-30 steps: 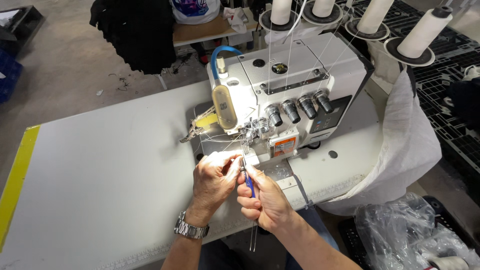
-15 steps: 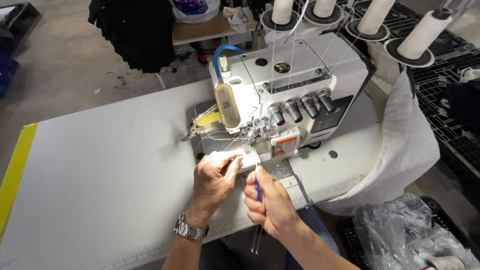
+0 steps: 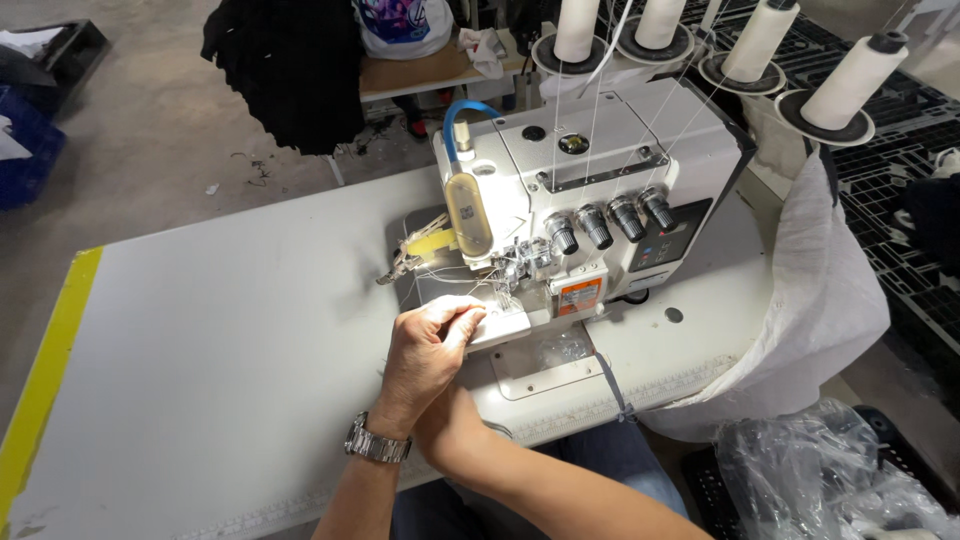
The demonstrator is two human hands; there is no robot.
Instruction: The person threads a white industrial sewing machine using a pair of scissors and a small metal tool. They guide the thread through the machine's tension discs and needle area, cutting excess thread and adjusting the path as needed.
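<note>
Surroundings: thread cones are standing behind the overlock machine; white fabric is draping the worktop.
Machine axis: pointing left-right.
Left hand: grip curling against the front cover.
Right hand: lying hidden beneath, grip probably unreadable.

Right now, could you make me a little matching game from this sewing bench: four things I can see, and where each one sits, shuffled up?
Things:
1. thread cones
2. wristwatch
3. yellow strip
4. blue tube

Places:
A. along the left edge of the white table
B. curving up from the top left of the sewing machine
C. on stands behind the machine
D. on the left hand's wrist

Pairs: 1-C, 2-D, 3-A, 4-B
</note>
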